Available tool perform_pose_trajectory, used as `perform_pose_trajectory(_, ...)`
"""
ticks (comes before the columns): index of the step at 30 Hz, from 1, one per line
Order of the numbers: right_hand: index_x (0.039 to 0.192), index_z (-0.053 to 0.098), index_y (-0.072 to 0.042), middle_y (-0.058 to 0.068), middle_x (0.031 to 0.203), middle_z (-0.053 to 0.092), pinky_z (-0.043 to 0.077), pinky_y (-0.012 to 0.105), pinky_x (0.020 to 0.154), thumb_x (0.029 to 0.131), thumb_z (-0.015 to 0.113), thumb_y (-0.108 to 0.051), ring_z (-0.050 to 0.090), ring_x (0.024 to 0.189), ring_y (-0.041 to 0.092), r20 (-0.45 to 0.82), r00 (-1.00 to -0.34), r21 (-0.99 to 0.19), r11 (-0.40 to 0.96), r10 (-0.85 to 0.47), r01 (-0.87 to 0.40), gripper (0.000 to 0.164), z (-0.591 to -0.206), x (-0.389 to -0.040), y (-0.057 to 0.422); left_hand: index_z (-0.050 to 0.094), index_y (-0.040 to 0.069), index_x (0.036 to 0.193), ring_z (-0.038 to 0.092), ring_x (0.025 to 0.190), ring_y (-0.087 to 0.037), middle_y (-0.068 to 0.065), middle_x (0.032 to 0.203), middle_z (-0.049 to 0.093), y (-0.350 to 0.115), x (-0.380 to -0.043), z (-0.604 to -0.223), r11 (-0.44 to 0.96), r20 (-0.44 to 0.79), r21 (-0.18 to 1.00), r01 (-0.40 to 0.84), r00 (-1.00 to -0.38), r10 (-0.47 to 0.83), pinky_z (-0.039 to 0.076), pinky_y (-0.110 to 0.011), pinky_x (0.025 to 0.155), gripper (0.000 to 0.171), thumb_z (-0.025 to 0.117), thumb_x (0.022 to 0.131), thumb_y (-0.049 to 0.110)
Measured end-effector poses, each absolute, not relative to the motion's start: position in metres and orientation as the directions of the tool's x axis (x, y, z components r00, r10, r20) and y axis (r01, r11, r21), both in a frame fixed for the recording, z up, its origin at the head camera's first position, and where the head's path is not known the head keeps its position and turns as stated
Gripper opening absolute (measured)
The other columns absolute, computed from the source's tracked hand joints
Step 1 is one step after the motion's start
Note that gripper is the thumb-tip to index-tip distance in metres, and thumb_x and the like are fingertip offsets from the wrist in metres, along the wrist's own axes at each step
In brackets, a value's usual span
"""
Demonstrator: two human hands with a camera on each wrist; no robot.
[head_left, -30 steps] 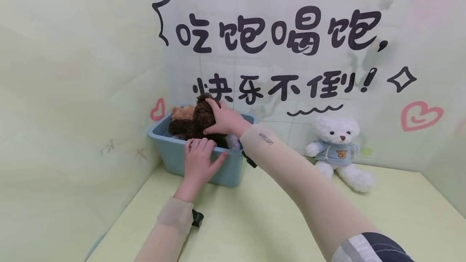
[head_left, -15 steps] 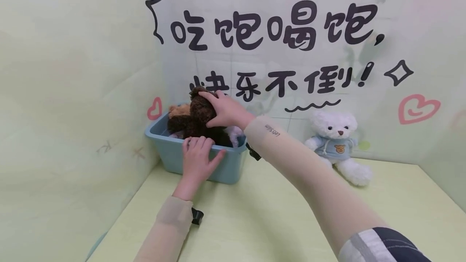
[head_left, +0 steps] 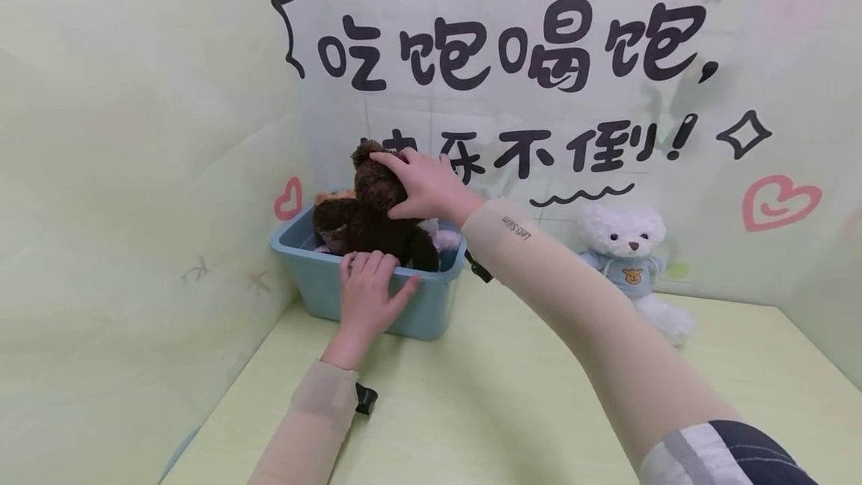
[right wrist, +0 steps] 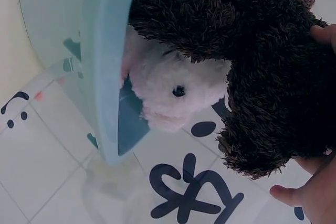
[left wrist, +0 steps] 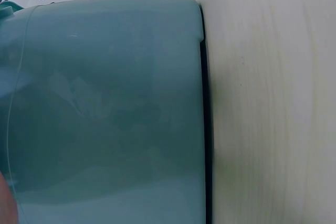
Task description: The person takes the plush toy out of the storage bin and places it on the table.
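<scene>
My right hand grips a dark brown teddy bear by its head, thumb on one side and fingers over the top. The bear sits upright, its lower body inside a blue plastic bin. My left hand hooks its fingers over the bin's front rim, thumb spread along the outside. In the left wrist view the bin's wall fills most of the picture. Behind the brown bear, the right wrist view shows a white and pink plush toy with a black eye. A light brown plush is partly hidden at the left.
A white teddy bear in a blue hoodie sits against the back wall at the right, partly behind my right forearm. The pale table lies in front of the bin. Walls stand close on the left and behind it.
My right hand has raised the brown bear upward in the bin, so more of its body shows. The left hand stays on the rim.
</scene>
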State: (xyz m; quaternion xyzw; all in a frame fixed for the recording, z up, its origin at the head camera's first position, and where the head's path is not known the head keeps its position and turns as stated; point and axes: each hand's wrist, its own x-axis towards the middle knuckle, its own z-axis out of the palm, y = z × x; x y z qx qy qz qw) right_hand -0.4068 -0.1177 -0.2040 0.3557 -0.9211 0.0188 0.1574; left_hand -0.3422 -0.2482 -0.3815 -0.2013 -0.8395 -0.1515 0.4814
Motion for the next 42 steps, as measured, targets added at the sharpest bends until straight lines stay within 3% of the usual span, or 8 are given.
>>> perform_pose_trajectory(15,0.138,0.007,-0.040,0.006,0.124,0.039,0.027,0.053,0.087,0.072,0.059,-0.048,0.050,0.099,0.020,0.305,-0.699,0.124,0.755,-0.647,-0.644,0.084,-0.174,-0.404,-0.100,0.053,0.010,0.083,0.043,0.079,-0.027,-0.005,0.079,0.051,-0.242,-0.343,-0.380,0.865,0.868,0.070,0.497,-0.457,0.192,0.023,-0.048,0.087,0.050,0.044,0.081,0.059)
perform_pose_trajectory(28,0.138,0.008,-0.040,0.009,0.130,0.030,0.030,0.050,0.084,0.073,0.060,-0.044,0.036,0.114,0.028,0.419,-0.638,0.232,0.756,-0.646,-0.612,0.084,-0.131,-0.398,-0.065,0.053,0.010,0.084,0.042,0.081,-0.027,-0.005,0.080,0.050,-0.242,-0.347,-0.381,0.864,0.862,0.079,0.497,-0.469,0.191,0.021,-0.049,0.088,0.047,0.048,0.080,0.057)
perform_pose_trajectory(42,0.139,0.011,-0.037,0.009,0.137,0.024,0.028,0.051,0.089,0.074,0.061,-0.042,0.030,0.121,0.030,0.505,-0.641,0.273,0.812,-0.578,-0.516,0.083,-0.091,-0.381,0.003,0.050,0.010,0.081,0.042,0.082,-0.030,-0.006,0.077,0.048,-0.246,-0.347,-0.383,0.867,0.864,0.080,0.491,-0.467,0.185,0.020,-0.049,0.089,0.049,0.046,0.080,0.058)
